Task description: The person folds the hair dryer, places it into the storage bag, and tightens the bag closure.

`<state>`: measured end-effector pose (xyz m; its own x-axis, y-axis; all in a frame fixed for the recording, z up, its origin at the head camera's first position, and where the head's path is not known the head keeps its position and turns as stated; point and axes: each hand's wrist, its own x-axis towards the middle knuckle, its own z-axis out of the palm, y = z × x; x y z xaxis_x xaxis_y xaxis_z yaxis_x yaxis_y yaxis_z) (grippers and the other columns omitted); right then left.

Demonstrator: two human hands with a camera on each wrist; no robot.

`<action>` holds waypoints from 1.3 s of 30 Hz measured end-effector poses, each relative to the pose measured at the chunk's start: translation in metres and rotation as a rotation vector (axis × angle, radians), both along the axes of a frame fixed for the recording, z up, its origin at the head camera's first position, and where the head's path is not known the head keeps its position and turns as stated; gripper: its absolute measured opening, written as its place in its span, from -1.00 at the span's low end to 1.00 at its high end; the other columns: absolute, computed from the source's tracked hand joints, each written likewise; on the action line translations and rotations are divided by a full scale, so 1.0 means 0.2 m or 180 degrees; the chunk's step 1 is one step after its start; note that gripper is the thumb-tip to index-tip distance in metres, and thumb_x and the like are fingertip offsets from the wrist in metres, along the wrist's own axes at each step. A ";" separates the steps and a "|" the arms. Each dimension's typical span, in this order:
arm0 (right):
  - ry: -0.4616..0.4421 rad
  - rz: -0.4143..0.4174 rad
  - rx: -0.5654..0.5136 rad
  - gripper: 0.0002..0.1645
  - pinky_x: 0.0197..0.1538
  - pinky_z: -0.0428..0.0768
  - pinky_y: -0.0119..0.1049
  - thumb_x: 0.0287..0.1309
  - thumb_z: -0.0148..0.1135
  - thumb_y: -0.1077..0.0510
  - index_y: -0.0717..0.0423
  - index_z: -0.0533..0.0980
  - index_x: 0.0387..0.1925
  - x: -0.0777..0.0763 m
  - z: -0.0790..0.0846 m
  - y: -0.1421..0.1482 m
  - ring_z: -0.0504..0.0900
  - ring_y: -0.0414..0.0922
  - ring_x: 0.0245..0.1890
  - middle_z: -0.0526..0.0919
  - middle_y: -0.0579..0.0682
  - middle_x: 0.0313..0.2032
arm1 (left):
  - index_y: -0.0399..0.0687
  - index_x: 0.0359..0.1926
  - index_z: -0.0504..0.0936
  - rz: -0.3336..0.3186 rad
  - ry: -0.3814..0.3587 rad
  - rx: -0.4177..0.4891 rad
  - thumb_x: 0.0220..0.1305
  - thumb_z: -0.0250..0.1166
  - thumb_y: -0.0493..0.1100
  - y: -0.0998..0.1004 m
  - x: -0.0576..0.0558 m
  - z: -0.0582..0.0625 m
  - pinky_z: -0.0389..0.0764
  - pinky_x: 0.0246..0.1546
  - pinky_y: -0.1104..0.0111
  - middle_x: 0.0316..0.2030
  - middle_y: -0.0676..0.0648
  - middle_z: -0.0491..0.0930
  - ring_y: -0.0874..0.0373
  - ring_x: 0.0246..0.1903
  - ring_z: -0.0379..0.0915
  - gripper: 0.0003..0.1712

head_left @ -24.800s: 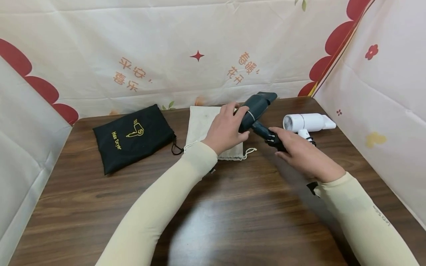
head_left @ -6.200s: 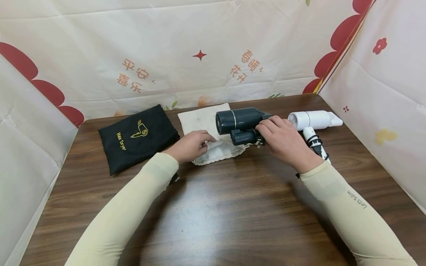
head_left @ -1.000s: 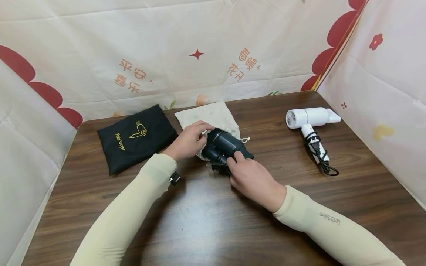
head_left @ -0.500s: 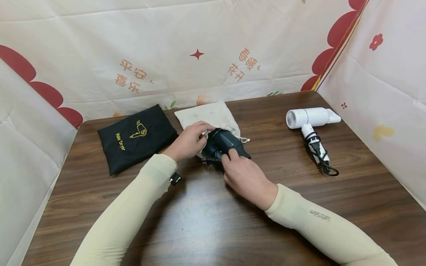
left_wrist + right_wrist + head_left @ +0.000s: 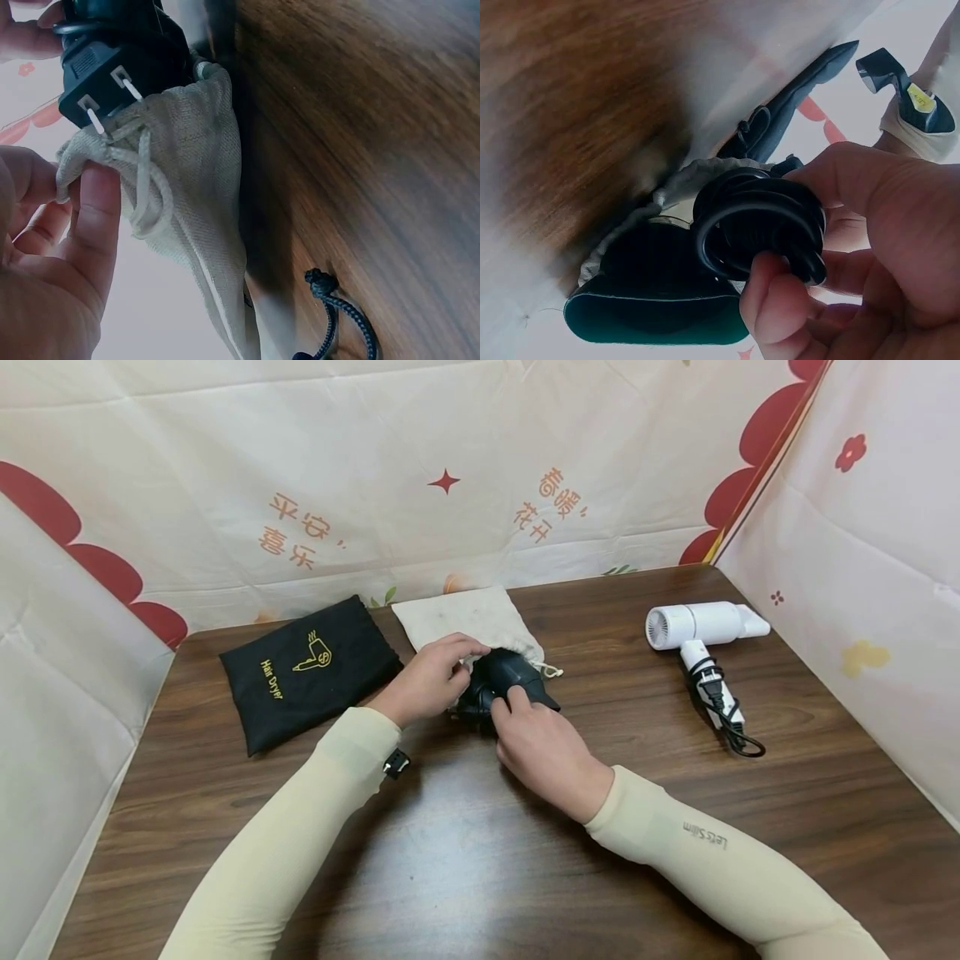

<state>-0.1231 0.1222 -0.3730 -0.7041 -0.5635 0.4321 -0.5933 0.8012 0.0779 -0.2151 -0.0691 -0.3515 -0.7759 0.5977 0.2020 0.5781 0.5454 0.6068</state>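
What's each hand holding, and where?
The left hand pinches the pale cloth bag by its mouth; the right hand grips the dark hair dryer by its coiled black cord.

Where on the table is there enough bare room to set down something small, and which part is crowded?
Bare table lies between the cream bag and white hair dryer, in front between the left sleeve and right sleeve, and between the black pouch and left sleeve. It is crowded where left hand, right hand, dark hair dryer and bag come together.
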 end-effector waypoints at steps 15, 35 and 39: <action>-0.0359 -0.0040 0.0063 -0.72 -0.74 0.43 -0.24 -0.01 0.40 0.24 0.21 0.48 -0.28 -0.04 -0.01 0.06 0.33 -0.14 -0.81 0.38 0.10 -0.39 | -0.14 0.27 0.53 0.0022 -0.0046 -0.0072 0.41 0.01 -0.38 -0.05 0.00 -0.04 0.43 -0.14 0.25 0.17 -0.04 0.50 0.10 -0.17 0.39 -0.54; -0.0603 -0.0142 -0.0097 -0.73 -0.73 0.42 -0.24 -0.01 0.37 0.29 0.24 0.48 -0.26 -0.06 0.01 0.08 0.29 -0.15 -0.83 0.39 0.13 -0.36 | -0.15 0.26 0.54 -0.0016 -0.0032 -0.0025 0.42 0.03 -0.37 -0.05 0.01 -0.05 0.47 -0.15 0.27 0.16 -0.03 0.50 0.13 -0.19 0.42 -0.56; -0.0629 -0.0156 -0.0163 -0.77 -0.71 0.45 -0.21 -0.01 0.34 0.30 0.24 0.46 -0.31 -0.06 0.03 0.07 0.30 -0.12 -0.83 0.38 0.13 -0.38 | -0.14 0.26 0.53 -0.0027 -0.0020 -0.0030 0.43 0.03 -0.37 -0.05 0.01 -0.05 0.46 -0.16 0.27 0.16 -0.03 0.50 0.13 -0.22 0.42 -0.56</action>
